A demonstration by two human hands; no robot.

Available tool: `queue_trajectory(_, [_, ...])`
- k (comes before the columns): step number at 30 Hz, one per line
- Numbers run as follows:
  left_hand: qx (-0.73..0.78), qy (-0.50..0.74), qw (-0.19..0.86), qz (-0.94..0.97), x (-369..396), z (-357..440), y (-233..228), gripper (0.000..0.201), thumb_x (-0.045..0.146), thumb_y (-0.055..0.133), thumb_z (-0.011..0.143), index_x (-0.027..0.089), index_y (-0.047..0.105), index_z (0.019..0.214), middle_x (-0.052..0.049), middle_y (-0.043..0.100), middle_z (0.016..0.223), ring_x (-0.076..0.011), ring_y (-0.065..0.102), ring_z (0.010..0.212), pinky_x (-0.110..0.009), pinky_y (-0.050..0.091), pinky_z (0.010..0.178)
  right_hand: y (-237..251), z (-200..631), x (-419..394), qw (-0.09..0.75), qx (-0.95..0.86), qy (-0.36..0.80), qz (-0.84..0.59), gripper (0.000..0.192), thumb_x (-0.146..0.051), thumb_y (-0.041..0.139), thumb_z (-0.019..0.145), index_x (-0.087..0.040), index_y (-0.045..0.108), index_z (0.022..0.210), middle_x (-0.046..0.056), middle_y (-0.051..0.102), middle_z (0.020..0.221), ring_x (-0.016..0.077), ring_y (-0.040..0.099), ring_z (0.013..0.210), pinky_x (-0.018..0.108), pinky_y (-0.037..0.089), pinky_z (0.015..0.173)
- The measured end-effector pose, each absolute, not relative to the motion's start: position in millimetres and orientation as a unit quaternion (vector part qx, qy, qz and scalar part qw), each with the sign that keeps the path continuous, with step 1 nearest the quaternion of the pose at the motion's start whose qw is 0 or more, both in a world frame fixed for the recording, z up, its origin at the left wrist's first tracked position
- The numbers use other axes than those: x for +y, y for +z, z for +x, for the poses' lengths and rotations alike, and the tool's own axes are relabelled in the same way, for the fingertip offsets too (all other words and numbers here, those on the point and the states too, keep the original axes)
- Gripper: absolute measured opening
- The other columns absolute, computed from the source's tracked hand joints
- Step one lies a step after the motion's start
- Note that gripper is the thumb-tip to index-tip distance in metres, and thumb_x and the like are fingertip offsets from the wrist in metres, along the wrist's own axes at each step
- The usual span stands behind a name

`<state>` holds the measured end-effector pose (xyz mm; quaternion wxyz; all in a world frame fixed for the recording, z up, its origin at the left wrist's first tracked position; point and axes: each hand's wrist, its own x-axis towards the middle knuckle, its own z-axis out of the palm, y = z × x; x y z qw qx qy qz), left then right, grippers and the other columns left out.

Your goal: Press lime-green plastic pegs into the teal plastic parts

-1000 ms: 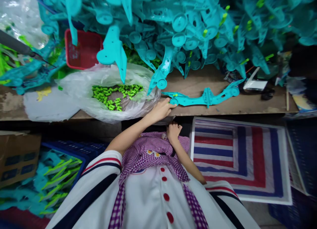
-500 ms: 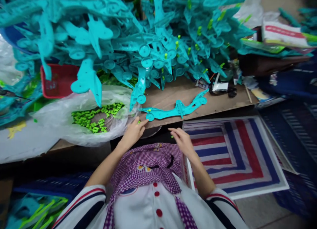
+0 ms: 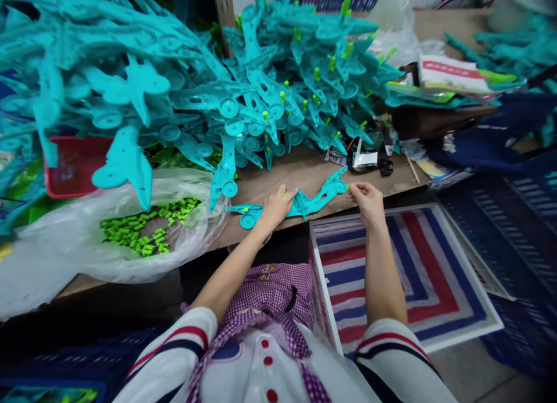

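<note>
- The desk [image 3: 300,173] is bare brown board just ahead of both your hands, and its front edge runs under them.
- A heap of teal parts [image 3: 243,83] rises beyond your grips and covers the far side of the desk.
- The striped mat [image 3: 404,275] lies below your right wrist, off the desk edge.
- A clear bag [image 3: 108,258] sits well out to the left of your left grip, with green pegs [image 3: 143,229] loose inside it.
- A red basket [image 3: 65,165] stands farther left, past the bag and half under the heap.
- One teal part [image 3: 313,201] lies flat on the desk between your two hands, along the front edge.
- Your left hand [image 3: 276,208] presses down on the middle of that part, fingers curled over it, with a green peg showing at the fingertips.
- Your right hand [image 3: 368,201] pinches the part's right tip, thumb and fingers closed on it; something green shows in the pinch.
</note>
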<state>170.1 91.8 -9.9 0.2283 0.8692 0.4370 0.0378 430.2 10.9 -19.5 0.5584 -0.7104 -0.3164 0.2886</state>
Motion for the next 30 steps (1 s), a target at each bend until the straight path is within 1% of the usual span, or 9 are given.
queue_trajectory(3, [0.419,0.001,0.204,0.885,85,164,-15,0.047,0.027,0.041,0.1,0.038,0.049,0.144,-0.01,0.048,0.135,-0.0247,0.065,0.1,-0.038,0.051,0.085,-26,453,17,0.539,-0.348,0.279,-0.715,0.047,-0.056,0.077,0.063,-0.019,0.061,0.087,0.001,0.065,0.071,0.0149,0.061,0.059,0.03,0.054,0.057])
queue_trajectory(6, [0.415,-0.016,0.196,0.888,85,164,-15,0.047,0.028,0.04,0.1,0.039,0.047,0.145,-0.009,0.048,0.135,-0.0245,0.065,0.1,-0.037,0.051,0.084,-28,468,23,0.466,-0.391,0.214,-0.764,0.043,-0.059,0.071,0.069,-0.019,0.062,0.084,0.002,0.064,0.065,0.0172,0.06,0.057,0.032,0.054,0.055])
queue_trajectory(10, [0.419,-0.028,0.202,0.884,88,166,-13,0.048,0.028,0.04,0.1,0.039,0.046,0.146,-0.01,0.047,0.135,-0.0255,0.064,0.099,-0.039,0.051,0.085,-30,472,29,0.371,-0.444,0.163,-0.799,0.044,-0.062,0.063,0.075,-0.019,0.063,0.08,0.005,0.067,0.066,0.0201,0.063,0.058,0.035,0.054,0.06])
queue_trajectory(12, [0.42,-0.029,0.206,0.883,88,166,-13,0.048,0.027,0.04,0.1,0.039,0.046,0.146,-0.01,0.047,0.135,-0.026,0.064,0.101,-0.04,0.05,0.086,-33,469,32,0.363,-0.457,0.161,-0.796,0.045,-0.064,0.062,0.076,-0.019,0.063,0.081,0.006,0.068,0.068,0.021,0.065,0.059,0.035,0.055,0.06])
queue_trajectory(15, [0.416,-0.032,0.212,0.884,88,166,-14,0.048,0.027,0.04,0.1,0.039,0.046,0.146,-0.009,0.047,0.134,-0.025,0.064,0.1,-0.039,0.049,0.087,-37,465,34,0.393,-0.44,0.175,-0.788,0.047,-0.064,0.059,0.078,-0.019,0.063,0.087,0.006,0.07,0.072,0.0211,0.066,0.06,0.034,0.054,0.058])
queue_trajectory(18, [0.412,-0.031,0.214,0.885,89,166,-16,0.048,0.028,0.04,0.1,0.04,0.046,0.146,-0.01,0.047,0.133,-0.0247,0.064,0.1,-0.038,0.049,0.087,-36,465,36,0.374,-0.458,0.161,-0.791,0.041,-0.059,0.06,0.079,-0.019,0.063,0.086,0.005,0.07,0.072,0.0209,0.066,0.061,0.034,0.054,0.061])
queue_trajectory(24, [0.415,-0.019,0.22,0.883,90,165,-21,0.047,0.029,0.04,0.1,0.04,0.048,0.145,-0.01,0.046,0.135,-0.0259,0.064,0.098,-0.041,0.049,0.087,-23,472,46,0.267,-0.535,0.133,-0.79,0.024,-0.044,0.063,0.08,-0.02,0.063,0.081,0.005,0.069,0.071,0.0226,0.066,0.07,0.035,0.052,0.071])
queue_trajectory(26, [0.414,-0.015,0.226,0.882,91,165,-21,0.047,0.029,0.041,0.1,0.04,0.048,0.145,-0.01,0.046,0.135,-0.0257,0.064,0.1,-0.04,0.048,0.088,-24,474,47,0.279,-0.536,0.173,-0.778,0.025,-0.046,0.064,0.081,-0.02,0.061,0.079,0.004,0.067,0.066,0.0216,0.066,0.066,0.035,0.052,0.069])
queue_trajectory(30, [0.413,-0.018,0.235,0.88,92,165,-21,0.047,0.028,0.042,0.1,0.04,0.048,0.145,-0.01,0.046,0.135,-0.0252,0.064,0.1,-0.038,0.048,0.088,-30,474,43,0.397,-0.461,0.26,-0.75,0.035,-0.056,0.067,0.078,-0.022,0.057,0.08,0.002,0.066,0.065,0.0203,0.065,0.062,0.035,0.055,0.061])
